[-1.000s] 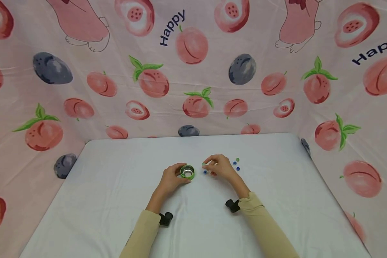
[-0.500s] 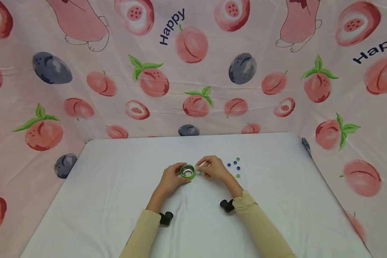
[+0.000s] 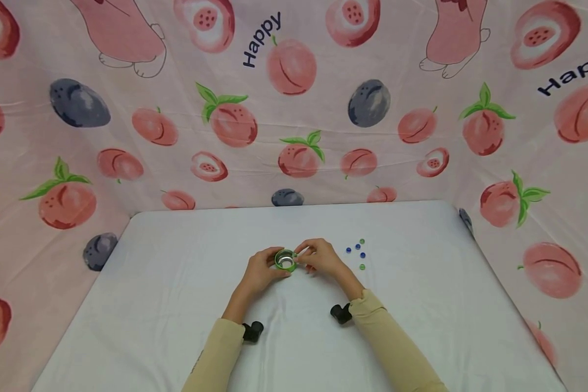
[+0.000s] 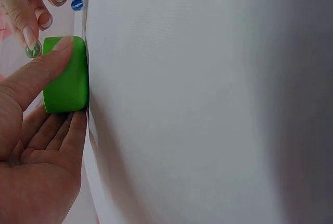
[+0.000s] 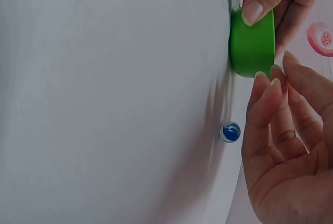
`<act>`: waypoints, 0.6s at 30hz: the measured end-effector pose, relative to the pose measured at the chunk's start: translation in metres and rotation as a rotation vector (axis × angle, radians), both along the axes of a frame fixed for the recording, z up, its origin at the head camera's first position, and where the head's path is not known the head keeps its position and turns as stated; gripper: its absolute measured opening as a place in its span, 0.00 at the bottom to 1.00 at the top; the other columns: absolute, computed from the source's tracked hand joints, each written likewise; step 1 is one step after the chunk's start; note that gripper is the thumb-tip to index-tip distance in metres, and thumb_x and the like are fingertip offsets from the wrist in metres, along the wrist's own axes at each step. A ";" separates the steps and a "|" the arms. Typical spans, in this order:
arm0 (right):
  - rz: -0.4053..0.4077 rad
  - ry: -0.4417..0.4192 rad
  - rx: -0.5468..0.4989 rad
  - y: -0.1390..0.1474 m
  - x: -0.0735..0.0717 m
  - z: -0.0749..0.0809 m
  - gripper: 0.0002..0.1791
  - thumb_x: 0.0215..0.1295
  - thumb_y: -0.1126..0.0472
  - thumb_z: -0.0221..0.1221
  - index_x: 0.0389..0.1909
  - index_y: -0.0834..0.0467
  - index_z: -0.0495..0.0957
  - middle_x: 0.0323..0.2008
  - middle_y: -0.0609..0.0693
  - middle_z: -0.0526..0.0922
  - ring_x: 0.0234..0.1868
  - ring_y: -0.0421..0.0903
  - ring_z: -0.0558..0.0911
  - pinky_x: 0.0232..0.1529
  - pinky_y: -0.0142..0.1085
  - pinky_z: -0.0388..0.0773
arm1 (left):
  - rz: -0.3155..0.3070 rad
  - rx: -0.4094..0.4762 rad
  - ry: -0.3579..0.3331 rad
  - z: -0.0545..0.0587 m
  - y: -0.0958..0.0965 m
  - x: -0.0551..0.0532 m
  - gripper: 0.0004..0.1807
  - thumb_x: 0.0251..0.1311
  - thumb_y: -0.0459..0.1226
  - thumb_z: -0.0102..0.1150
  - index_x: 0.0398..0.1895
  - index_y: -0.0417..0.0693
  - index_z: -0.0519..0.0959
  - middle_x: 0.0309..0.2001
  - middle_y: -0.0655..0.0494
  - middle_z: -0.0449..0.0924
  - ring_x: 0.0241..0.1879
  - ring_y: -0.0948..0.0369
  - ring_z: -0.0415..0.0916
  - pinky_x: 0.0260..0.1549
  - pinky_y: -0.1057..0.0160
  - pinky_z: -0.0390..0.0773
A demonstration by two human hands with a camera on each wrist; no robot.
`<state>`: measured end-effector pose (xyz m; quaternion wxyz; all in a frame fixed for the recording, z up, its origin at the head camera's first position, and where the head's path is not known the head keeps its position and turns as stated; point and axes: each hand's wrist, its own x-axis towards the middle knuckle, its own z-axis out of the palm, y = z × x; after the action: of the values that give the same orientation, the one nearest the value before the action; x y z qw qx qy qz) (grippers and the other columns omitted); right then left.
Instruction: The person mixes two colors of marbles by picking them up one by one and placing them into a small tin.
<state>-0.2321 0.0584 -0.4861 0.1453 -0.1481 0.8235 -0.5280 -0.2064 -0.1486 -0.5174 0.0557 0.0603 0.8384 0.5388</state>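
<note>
My left hand (image 3: pixel 261 271) holds a small round bowl (image 3: pixel 285 270), bright green outside and shiny metal inside, with thumb on one side and fingers on the other. It stands upright on the white table. Between thumb and fingertips, my right hand (image 3: pixel 322 256) pinches a green glass marble (image 4: pixel 33 50) right at the bowl's rim. The right wrist view mostly hides that marble behind the fingertips. Under the right hand a clear marble with a blue swirl (image 5: pixel 230 132) lies on the table; the head view hides it.
Right of the right hand lie several more marbles: a green one (image 3: pixel 362 240) at the back, a blue one (image 3: pixel 348 250) nearest the hand, and another green one (image 3: pixel 362 267) in front. The white-covered table (image 3: pixel 176 305) meets a fruit-print curtain (image 3: pixel 250 185) behind.
My right hand has moved left with the green marble, from beside the loose marbles to the bowl's rim, uncovering some marbles behind it. The left hand and the bowl have stayed put.
</note>
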 end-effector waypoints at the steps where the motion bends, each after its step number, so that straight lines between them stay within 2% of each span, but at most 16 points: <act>1: 0.002 0.002 0.003 0.000 0.000 0.000 0.10 0.68 0.67 0.69 0.47 0.66 0.86 0.30 0.65 0.87 0.16 0.41 0.77 0.20 0.30 0.79 | 0.000 0.003 -0.003 0.000 0.000 0.000 0.37 0.52 0.24 0.79 0.69 0.33 0.76 0.65 0.35 0.80 0.67 0.43 0.78 0.67 0.50 0.80; 18: -0.014 -0.038 0.004 -0.002 0.004 -0.004 0.10 0.69 0.66 0.68 0.48 0.65 0.87 0.30 0.63 0.88 0.16 0.41 0.77 0.18 0.32 0.80 | -0.001 -0.009 0.037 0.002 0.001 0.002 0.35 0.52 0.24 0.79 0.66 0.31 0.77 0.62 0.34 0.82 0.65 0.41 0.79 0.66 0.48 0.81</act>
<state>-0.2277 0.0566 -0.4899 0.1577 -0.1319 0.8227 -0.5299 -0.2042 -0.1479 -0.5157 0.0407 0.0703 0.8417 0.5337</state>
